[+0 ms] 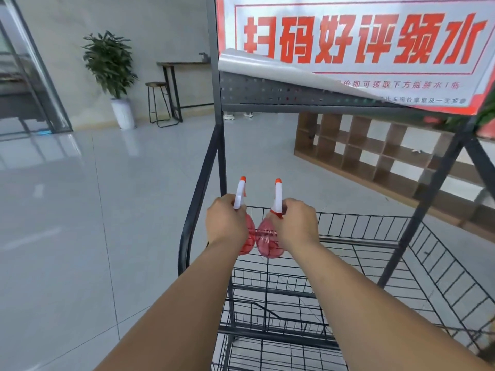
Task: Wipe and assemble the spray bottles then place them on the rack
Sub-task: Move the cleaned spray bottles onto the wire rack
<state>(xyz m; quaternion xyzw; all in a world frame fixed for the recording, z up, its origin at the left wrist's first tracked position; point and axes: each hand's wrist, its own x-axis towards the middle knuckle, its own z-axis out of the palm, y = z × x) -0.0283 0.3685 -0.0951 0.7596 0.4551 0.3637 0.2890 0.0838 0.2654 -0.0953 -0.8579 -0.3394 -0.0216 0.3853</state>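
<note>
Two pink translucent spray bottles with white heads and orange nozzle tips hang side by side over the left end of the black wire rack [356, 226]. My left hand [226, 220] grips the neck of the left spray bottle [247, 241]. My right hand [296, 223] grips the neck of the right spray bottle [269, 243]. Both nozzles point away from me and the two bodies touch. They are at the height of the rack's top basket, near its front left corner.
The rack has several wire basket tiers below and a perforated back panel with a red-and-white poster [356, 49] peeling at its lower left. A wooden cubby shelf [375, 153] stands behind. Far left are a potted plant [111, 73], a stool [158, 103] and open tiled floor.
</note>
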